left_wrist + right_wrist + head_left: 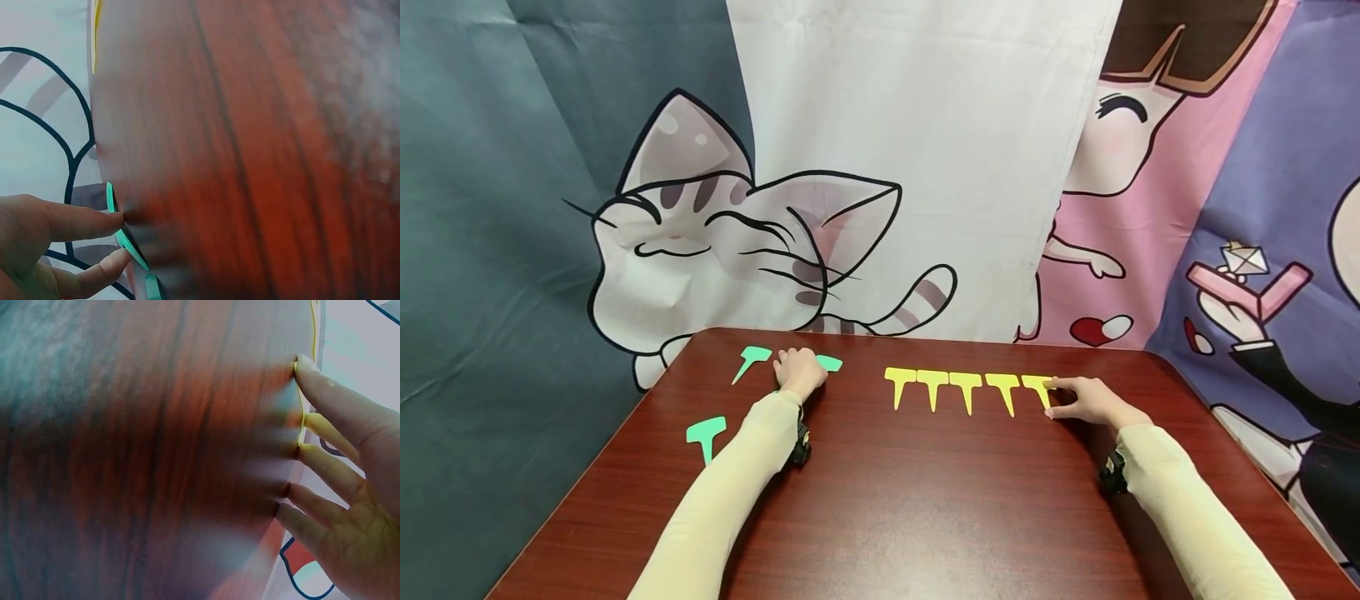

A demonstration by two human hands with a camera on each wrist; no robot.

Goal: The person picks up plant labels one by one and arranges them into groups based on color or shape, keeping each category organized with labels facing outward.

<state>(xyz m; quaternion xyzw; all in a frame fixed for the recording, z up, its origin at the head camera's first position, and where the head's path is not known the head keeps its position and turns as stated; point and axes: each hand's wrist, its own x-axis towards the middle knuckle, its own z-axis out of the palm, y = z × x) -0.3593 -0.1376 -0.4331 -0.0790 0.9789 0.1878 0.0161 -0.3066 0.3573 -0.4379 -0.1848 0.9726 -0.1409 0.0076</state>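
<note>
Flat T-shaped plant labels lie on the table. At the back left, my left hand (pixel 801 372) reaches down between two green labels (pixel 756 354) (pixel 830 363). Its thumb and finger pinch another green label (pixel 132 250), seen edge-on in the left wrist view and hidden under the hand in the head view. To the right, several yellow labels (pixel 966 382) form a row with stems toward me. My right hand (pixel 1093 400) holds the row's rightmost yellow label (pixel 1036 382) between thumb and fingers; the right wrist view shows its thin edge (pixel 300 400).
A single green label (pixel 706 431) lies nearer me at the left, partly behind my left sleeve (pixel 730 492). The dark red wooden table (pixel 925 500) has its back edge against a printed cloth (pixel 925 167) with cartoon figures.
</note>
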